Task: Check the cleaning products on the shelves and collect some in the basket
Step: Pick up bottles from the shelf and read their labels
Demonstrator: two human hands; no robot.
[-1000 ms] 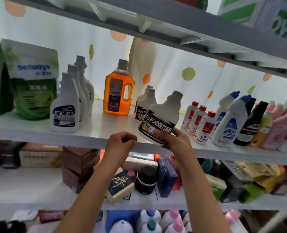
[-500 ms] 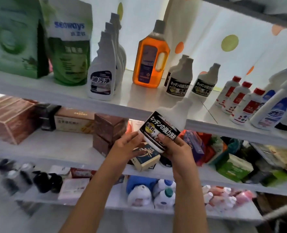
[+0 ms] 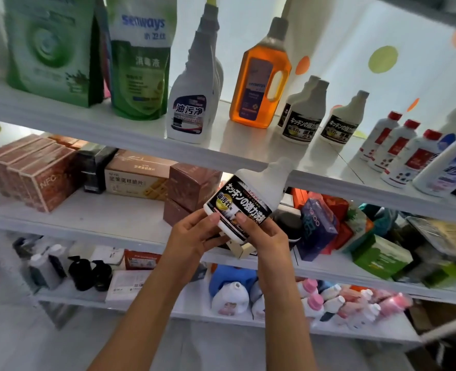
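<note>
Head view shows both hands, left hand (image 3: 194, 236) and right hand (image 3: 264, 236), gripping a white bottle (image 3: 248, 199) tilted below the top shelf (image 3: 114, 127). No basket is visible; a blind drop could miss it.

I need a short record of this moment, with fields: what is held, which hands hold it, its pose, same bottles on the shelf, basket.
held item: white bottle with black label
hands: left hand and right hand both grip its lower part
pose: tilted, neck toward upper right, label facing the camera
same bottles on shelf: three, upright beside the orange bottle
basket: not in view
</note>
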